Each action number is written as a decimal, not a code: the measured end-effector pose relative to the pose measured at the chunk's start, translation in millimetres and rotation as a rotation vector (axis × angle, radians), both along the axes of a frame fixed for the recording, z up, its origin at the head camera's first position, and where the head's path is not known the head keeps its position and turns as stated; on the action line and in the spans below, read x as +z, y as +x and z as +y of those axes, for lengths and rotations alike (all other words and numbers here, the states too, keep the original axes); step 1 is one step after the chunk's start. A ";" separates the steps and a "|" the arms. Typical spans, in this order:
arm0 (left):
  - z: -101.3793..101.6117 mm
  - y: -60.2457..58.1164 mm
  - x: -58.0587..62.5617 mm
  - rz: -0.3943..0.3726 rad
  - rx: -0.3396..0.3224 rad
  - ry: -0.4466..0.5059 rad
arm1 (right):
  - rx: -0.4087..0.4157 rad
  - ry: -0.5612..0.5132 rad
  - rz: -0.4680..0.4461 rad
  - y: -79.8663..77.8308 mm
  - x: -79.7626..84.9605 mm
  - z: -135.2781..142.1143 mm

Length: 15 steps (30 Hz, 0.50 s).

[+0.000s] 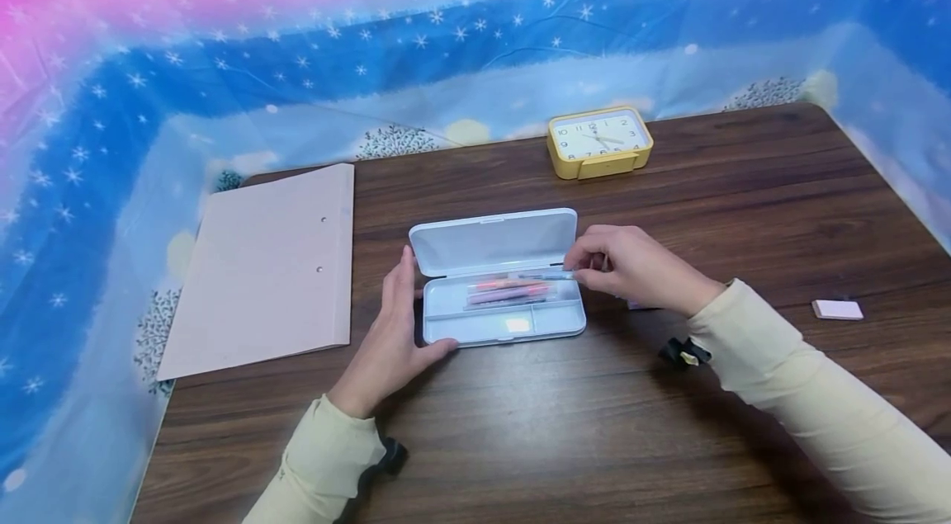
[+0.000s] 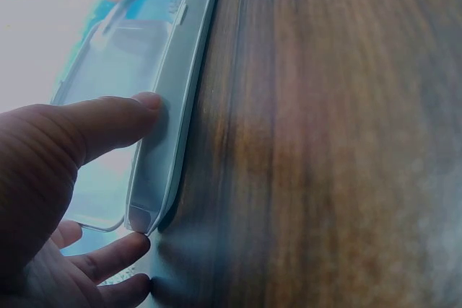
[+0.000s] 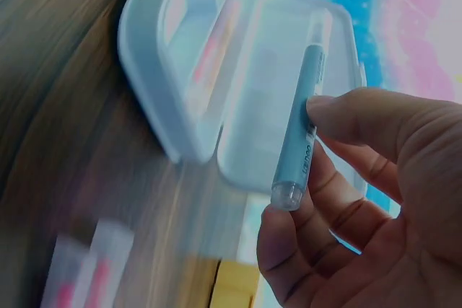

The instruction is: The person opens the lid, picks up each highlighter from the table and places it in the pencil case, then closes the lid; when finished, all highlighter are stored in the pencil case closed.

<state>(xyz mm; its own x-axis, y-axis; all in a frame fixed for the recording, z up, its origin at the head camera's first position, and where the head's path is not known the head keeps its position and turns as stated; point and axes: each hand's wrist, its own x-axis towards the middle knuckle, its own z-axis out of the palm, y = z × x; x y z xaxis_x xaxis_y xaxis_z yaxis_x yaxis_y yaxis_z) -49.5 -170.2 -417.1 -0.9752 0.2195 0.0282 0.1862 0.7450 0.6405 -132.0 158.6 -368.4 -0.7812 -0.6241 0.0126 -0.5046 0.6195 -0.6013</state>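
A white pencil case [image 1: 475, 332] lies with its lid [image 1: 494, 243] raised and several pink, orange and purple pens [image 1: 508, 293] in its rear compartment. My left hand [image 1: 394, 334] steadies its left end, thumb on the front wall and fairly straight fingers along the side. Over the right end, my right hand [image 1: 624, 264] pinches a blue pen [image 3: 299, 124] between thumb and fingers. In the right wrist view the pen is held clear of the case, in front of the lid. A small white item [image 1: 518, 325] sits in the front compartment.
A yellow clock [image 1: 600, 143] stands behind the case. On the left lies a large pale folder [image 1: 267, 268] with two holes. A white eraser [image 1: 837, 309] is at the right. Two clear, pink-tipped items [image 3: 86, 268] lie on the table, mostly hidden in the head view.
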 end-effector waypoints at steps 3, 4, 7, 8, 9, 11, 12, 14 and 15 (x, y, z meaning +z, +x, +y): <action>-0.3 -0.1 -0.2 0.002 -0.003 0.003 | 0.020 -0.006 0.009 0.7 -2.0 -12.2; -0.4 -0.1 -0.3 0.002 -0.003 0.005 | 0.026 -0.006 0.009 1.0 -2.7 -16.0; -0.6 -0.2 -0.8 0.007 -0.006 0.008 | 0.040 -0.005 0.003 1.8 -5.0 -25.6; -0.7 -0.2 -0.9 0.010 -0.006 0.006 | 0.042 -0.003 -0.002 2.1 -5.5 -28.6; -0.7 -0.2 -0.9 0.012 -0.006 0.006 | 0.047 -0.001 -0.003 2.3 -6.2 -31.2; -0.9 -0.2 -1.1 0.017 -0.008 0.004 | 0.050 -0.001 -0.013 2.5 -7.1 -35.7; -0.9 -0.2 -1.2 0.019 -0.008 0.002 | 0.055 -0.002 -0.015 2.5 -7.5 -37.5; -1.0 -0.2 -1.4 0.025 -0.010 -0.001 | 0.058 -0.002 -0.022 2.6 -7.8 -41.2; -1.1 -0.2 -1.4 0.027 -0.011 -0.001 | 0.061 -0.001 -0.025 2.6 -8.1 -42.7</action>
<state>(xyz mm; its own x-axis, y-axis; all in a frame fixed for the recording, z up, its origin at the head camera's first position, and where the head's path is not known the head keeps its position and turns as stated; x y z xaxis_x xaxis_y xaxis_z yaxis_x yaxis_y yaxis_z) -49.7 -171.3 -418.5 -0.9715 0.2306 0.0543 0.2120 0.7437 0.6340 -129.4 115.9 -376.5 -0.7419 -0.6705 -0.0057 -0.5260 0.5872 -0.6152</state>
